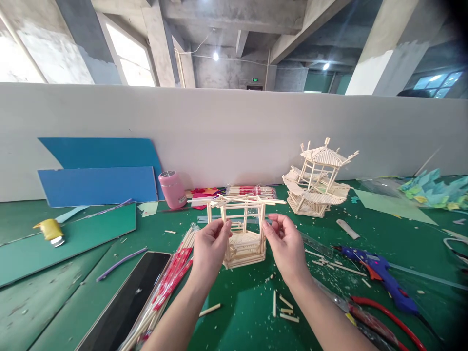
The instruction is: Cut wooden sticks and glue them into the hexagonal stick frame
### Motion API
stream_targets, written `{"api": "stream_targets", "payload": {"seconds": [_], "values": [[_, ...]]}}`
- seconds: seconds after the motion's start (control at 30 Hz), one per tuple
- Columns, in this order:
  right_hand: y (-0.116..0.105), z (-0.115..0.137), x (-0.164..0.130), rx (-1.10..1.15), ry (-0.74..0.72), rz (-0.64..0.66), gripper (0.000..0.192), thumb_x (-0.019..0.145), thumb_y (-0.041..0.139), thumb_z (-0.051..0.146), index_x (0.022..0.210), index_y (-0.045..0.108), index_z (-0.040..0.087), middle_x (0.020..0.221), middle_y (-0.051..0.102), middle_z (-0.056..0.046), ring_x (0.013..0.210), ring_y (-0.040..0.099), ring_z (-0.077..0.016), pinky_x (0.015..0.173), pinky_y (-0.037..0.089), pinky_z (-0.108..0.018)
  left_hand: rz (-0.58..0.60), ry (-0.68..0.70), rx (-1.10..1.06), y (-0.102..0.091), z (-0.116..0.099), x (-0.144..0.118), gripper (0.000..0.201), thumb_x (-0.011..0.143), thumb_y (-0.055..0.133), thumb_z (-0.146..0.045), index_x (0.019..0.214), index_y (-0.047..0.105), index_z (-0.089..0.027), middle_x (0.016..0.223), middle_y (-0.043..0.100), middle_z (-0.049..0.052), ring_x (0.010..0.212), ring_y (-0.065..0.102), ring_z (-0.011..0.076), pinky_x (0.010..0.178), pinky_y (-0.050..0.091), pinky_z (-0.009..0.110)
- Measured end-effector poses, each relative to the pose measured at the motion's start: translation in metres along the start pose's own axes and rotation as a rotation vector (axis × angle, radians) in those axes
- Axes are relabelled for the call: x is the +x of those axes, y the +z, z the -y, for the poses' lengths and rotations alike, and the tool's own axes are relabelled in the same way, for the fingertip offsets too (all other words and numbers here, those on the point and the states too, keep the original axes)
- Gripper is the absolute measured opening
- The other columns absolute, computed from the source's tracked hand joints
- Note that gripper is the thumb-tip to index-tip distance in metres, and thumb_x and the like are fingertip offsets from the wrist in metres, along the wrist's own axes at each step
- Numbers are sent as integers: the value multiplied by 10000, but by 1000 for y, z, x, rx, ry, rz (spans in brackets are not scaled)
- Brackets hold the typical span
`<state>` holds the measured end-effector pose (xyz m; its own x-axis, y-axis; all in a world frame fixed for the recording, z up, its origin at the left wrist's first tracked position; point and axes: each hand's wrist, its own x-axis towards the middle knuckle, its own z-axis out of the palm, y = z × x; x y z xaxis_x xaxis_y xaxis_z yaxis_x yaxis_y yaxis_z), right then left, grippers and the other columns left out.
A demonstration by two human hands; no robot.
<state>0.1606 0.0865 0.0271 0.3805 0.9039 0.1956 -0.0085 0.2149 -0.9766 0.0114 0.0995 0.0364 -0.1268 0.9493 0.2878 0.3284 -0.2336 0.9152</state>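
Between my hands stands a small pavilion frame [244, 247] built of pale wooden sticks, with upright posts, railings near its base and longer sticks crossing on top. My left hand [211, 246] pinches a post on its left side. On the opposite side, the thumb and fingers of my right hand [284, 243] close on the right post. The frame is upright and its base seems to rest on or just above the green table [234, 302]; I cannot tell which. Parts of the posts are hidden behind my fingers.
Behind on the right is a roofed stick pavilion [318, 183]. A blue glue gun [383, 278] and red-handled pliers [387, 312] lie at right. To the left are bagged sticks [175, 273], a phone [127, 297], a pink jar [172, 190] and a yellow cutter [49, 230]. Cut stick pieces [287, 309] lie in front.
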Motion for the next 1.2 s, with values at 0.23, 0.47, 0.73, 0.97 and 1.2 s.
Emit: {"api": "stream_targets", "payload": {"seconds": [0.23,0.47,0.73,0.97,1.2], "values": [[6,15,-12,1,-49,54,92,726,630,309,748,631,220,747,551,-4,678,464,-145,625,364,-257,-37,-15,8,3,-2,1,320,775,534,-369,538,544,-155,477,441,-47,476,386,101,448,275,197],[28,30,-22,296,310,283,187,720,600,364,750,637,183,534,480,52,385,267,-51,380,215,-205,-42,-6,13,6,-6,-3,293,765,538,-348,542,528,-157,479,424,-52,460,362,95,433,276,198],[46,34,-13,575,520,193,262,534,723,325,596,540,148,543,567,28,361,288,-9,351,203,-164,-11,-6,33,10,-6,-9,237,765,513,-303,577,532,-160,558,524,-16,556,470,133,499,343,212],[49,30,-13,633,527,113,285,503,754,296,586,525,148,519,577,35,349,292,-2,338,209,-148,2,2,47,11,-6,-12,240,776,494,-299,588,543,-158,558,525,-16,567,488,140,506,353,211],[50,29,-14,664,529,97,245,522,755,256,567,542,144,528,583,28,349,294,-1,330,217,-143,-9,10,50,11,-6,-12,227,763,511,-304,619,608,-157,557,568,-10,572,509,148,518,371,213]]}}
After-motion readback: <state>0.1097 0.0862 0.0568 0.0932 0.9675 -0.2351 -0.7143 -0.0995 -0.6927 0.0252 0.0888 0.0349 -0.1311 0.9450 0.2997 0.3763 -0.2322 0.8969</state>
